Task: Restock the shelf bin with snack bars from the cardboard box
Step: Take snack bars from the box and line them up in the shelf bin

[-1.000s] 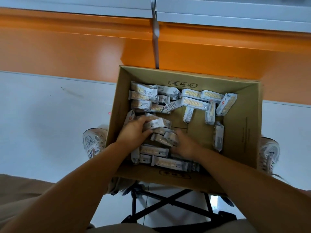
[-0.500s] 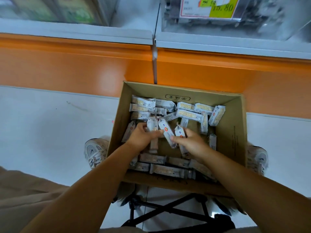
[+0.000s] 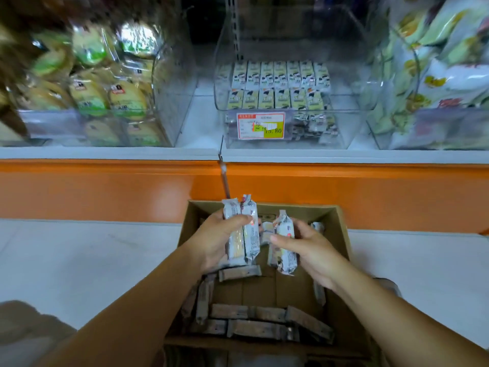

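Note:
An open cardboard box (image 3: pixel 341 234) stands on the floor below the shelf, with several white-wrapped snack bars (image 3: pixel 254 324) lying in its bottom. My left hand (image 3: pixel 214 239) grips two snack bars (image 3: pixel 242 231) upright above the box's far left corner. Beside it, my right hand (image 3: pixel 308 247) holds a small bunch of bars (image 3: pixel 283 242) over the box's middle. Up on the shelf, a clear plastic bin (image 3: pixel 352 128) carries a red and yellow price tag (image 3: pixel 260 125) and is partly filled with rows of the same bars (image 3: pixel 280 83).
A clear bin of round green-and-yellow packaged cakes (image 3: pixel 87 94) sits left of the target bin, and a bin of large snack bags (image 3: pixel 444 75) sits right. An orange shelf base (image 3: pixel 105 192) runs across. A black stand (image 3: pixel 185 353) shows under the box.
Both hands have risen out of the box with bars in them. The view has tilted up, so the shelf bins now show.

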